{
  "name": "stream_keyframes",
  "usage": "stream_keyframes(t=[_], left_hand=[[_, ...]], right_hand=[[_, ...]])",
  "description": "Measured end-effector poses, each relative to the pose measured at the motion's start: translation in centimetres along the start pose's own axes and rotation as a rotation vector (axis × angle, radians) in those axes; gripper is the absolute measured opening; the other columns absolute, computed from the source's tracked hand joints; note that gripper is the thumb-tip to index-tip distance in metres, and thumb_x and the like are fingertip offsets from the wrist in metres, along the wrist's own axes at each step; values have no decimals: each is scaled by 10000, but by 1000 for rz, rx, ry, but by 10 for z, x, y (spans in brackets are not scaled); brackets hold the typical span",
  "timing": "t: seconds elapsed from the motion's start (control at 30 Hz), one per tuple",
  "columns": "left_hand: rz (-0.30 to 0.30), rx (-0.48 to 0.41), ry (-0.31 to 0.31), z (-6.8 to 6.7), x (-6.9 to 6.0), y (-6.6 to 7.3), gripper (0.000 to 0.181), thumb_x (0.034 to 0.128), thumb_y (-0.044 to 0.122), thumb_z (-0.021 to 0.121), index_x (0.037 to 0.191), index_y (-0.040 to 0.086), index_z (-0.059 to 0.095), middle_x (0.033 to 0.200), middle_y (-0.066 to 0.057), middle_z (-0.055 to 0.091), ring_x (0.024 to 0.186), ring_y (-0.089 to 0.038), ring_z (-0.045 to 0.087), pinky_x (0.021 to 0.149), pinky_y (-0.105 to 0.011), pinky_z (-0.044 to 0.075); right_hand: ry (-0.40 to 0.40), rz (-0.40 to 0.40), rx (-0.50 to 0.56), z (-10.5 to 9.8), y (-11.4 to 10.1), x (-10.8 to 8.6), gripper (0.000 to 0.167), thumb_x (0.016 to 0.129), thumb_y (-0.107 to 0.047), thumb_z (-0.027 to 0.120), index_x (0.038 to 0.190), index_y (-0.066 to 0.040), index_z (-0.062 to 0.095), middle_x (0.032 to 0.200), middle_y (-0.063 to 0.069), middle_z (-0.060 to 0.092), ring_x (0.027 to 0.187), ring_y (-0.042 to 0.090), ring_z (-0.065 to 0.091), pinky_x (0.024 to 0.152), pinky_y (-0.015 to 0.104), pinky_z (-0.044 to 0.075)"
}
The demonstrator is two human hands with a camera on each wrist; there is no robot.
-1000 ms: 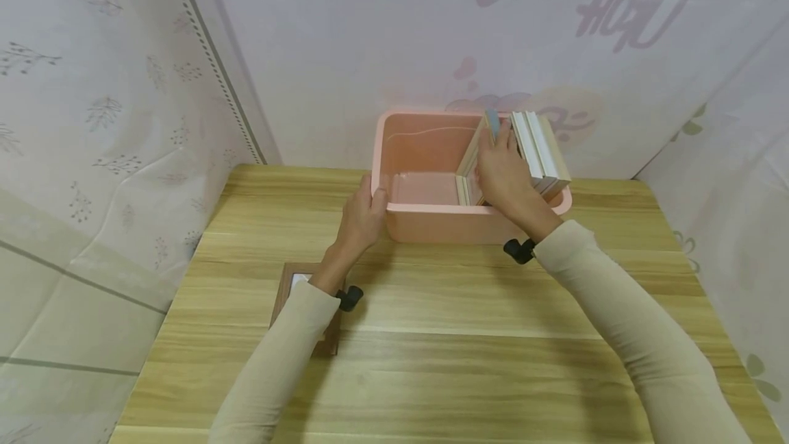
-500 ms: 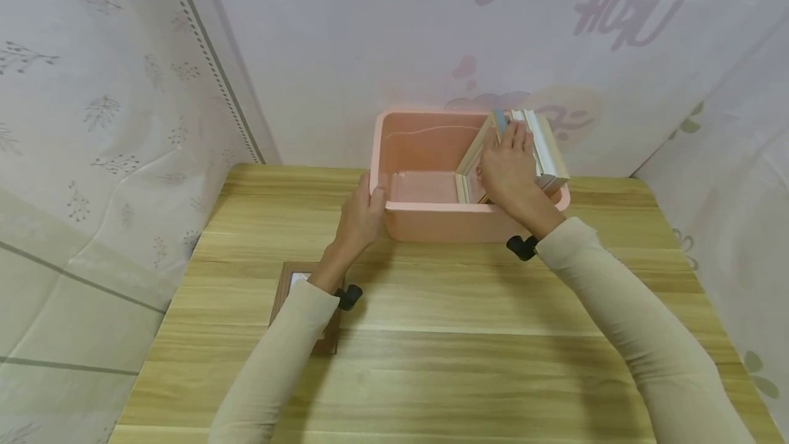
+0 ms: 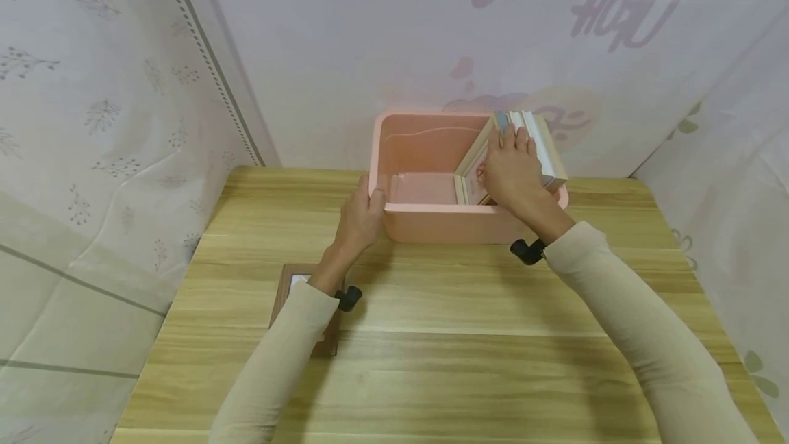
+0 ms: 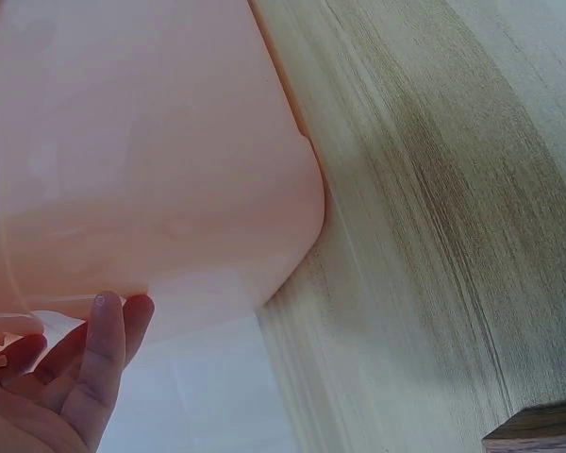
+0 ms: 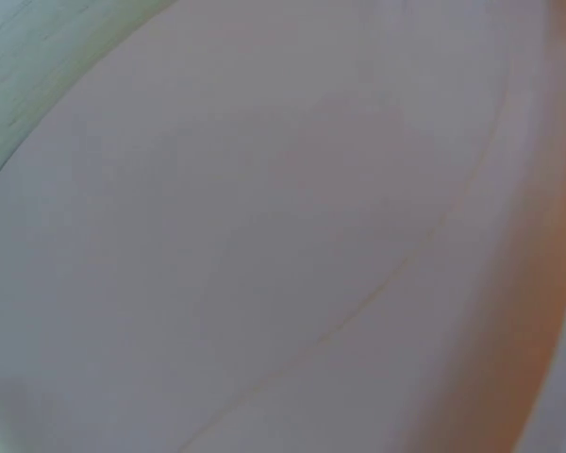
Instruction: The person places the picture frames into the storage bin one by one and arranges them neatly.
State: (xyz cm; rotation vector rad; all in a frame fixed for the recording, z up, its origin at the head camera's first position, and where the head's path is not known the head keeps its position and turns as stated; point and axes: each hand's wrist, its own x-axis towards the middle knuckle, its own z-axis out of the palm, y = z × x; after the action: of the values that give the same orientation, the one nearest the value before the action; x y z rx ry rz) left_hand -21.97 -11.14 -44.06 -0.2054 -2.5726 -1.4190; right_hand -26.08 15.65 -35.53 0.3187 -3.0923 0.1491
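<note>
A pink plastic bin [image 3: 446, 225] stands at the back of the wooden table. My left hand [image 3: 360, 214] grips its left rim, and in the left wrist view the fingers [image 4: 99, 349] curl at the bin's edge. Inside the bin, several picture frames [image 3: 544, 149] lean together at the right side. My right hand [image 3: 511, 170] lies over the tops of these frames, its fingers extended across their edges. It covers part of a light wood frame [image 3: 471, 156] at the front of the row. The right wrist view is filled by the bin's wall, with no hand visible.
A brown picture frame [image 3: 329, 341] lies on the table [image 3: 468, 375] under the left forearm. A printed cloth [image 3: 345, 53] hangs behind the bin, and more cloth hangs at both sides. The bin's left part shows its bare floor [image 3: 425, 187].
My right hand has gone from fingers on a blue-edged frame to lying spread over the frame tops. That frame has shifted right against the others. The left hand keeps its place.
</note>
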Motion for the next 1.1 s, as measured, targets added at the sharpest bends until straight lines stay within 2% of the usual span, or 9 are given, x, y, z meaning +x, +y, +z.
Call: stream_keyframes(t=[0.13,0.23,0.33,0.53,0.63,0.73,0.9,1.1], left_hand=[[4,-9,0,0,0,-1,332,980,313,325,1057,42,501,688,-53,460,550,-188,418,446,-327,342],[1,-10,-1,0,0,0,335,972,321,322,1047,46,498,685,-48,450,545,-183,406,440,-322,334],[-3,-9,0,-1,0,0,336,965,323,315,1039,49,494,681,-46,445,539,-182,398,435,-322,327],[-5,-4,-1,-1,0,0,341,969,319,316,1048,44,502,685,-48,451,553,-187,414,449,-327,341],[-9,-7,-1,-1,0,0,335,972,315,322,1052,46,504,688,-51,455,556,-195,419,452,-333,349],[-8,-8,7,-1,0,1,320,974,308,330,1047,50,506,687,-47,455,559,-192,420,455,-334,347],[-4,-18,7,0,0,0,311,980,310,330,1035,57,501,673,-40,442,541,-180,400,443,-322,329],[-40,-15,-26,-3,-2,1,322,994,325,331,1085,63,495,736,-65,490,595,-207,458,480,-342,381]], right_hand=[[76,-24,28,-2,6,-7,619,990,-198,457,1490,108,261,1520,382,238,1413,567,193,1141,656,174],[120,-17,64,-4,14,-14,602,1023,-293,424,1483,76,302,1528,345,271,1412,546,222,1128,666,187],[129,-14,111,-7,25,-21,650,1037,-385,412,1486,74,308,1539,337,264,1424,528,220,1146,639,176],[145,-58,221,-6,48,-38,788,968,-484,539,1465,94,340,1536,341,267,1409,513,269,1122,640,232],[174,-66,311,-1,56,-46,784,950,-472,574,1464,80,357,1547,325,259,1414,506,267,1097,664,254],[218,-72,375,4,62,-52,734,936,-397,619,1447,77,389,1539,324,275,1407,518,270,1080,683,261],[234,-66,385,14,68,-57,743,919,-306,651,1481,68,341,1560,300,244,1388,532,292,1051,689,299],[213,-49,402,23,71,-60,771,946,-313,610,1541,12,242,1618,233,140,1386,535,295,986,704,347]])
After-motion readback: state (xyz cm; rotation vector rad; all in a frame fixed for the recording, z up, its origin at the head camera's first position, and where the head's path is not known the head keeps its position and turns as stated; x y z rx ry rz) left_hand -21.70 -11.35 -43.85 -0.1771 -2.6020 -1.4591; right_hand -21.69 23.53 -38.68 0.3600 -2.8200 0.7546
